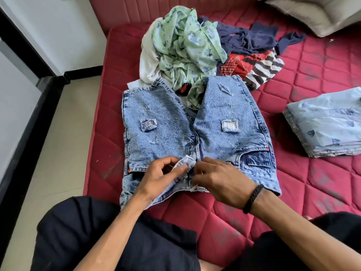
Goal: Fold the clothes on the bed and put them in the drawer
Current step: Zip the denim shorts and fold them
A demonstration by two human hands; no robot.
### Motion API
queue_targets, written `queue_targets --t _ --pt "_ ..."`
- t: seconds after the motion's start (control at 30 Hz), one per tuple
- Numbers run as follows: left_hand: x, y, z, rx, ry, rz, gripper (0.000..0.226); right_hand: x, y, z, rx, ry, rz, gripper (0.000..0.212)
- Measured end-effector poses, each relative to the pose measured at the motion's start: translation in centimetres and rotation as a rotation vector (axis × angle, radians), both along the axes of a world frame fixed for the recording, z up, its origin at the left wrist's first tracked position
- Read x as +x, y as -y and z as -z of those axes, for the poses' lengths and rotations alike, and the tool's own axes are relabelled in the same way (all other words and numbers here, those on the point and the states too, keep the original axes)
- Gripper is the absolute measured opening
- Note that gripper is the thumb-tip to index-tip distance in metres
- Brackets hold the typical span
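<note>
I had the denim shorts (pixel 195 133) spread flat on the bed (pixel 293 192), waistband toward me, so they would fold evenly. My left hand (pixel 162 177) pinched the fly flap; my right hand (pixel 220 180) curled onto the waistband beside it, probably to fasten it first.

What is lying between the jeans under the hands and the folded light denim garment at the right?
Only bare red mattress separates the jeans from the folded denim, as the head view shows.
</note>
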State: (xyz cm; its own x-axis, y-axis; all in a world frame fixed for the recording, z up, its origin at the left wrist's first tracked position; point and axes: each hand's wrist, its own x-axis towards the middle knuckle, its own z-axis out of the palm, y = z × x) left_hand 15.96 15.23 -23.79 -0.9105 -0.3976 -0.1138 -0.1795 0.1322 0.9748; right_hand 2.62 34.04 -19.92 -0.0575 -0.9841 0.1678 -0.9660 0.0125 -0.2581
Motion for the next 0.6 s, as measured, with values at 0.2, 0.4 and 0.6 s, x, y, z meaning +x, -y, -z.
queue_targets --t 0.2,0.4,0.6 --pt "-0.3 -0.8 -0.1 0.171 -0.024 0.011 0.018 0.2 0.0 0.0 -0.181 0.010 0.006 0.015" --pt "0.0 -0.9 -0.7 0.140 -0.032 0.064 0.027 1.1 -0.4 0.4 -0.265 -0.050 0.061 0.015" --pt "0.1 -0.5 -1.7 0.327 0.072 0.073 0.034 1.6 -0.3 0.3 -0.261 0.040 0.176 0.012"
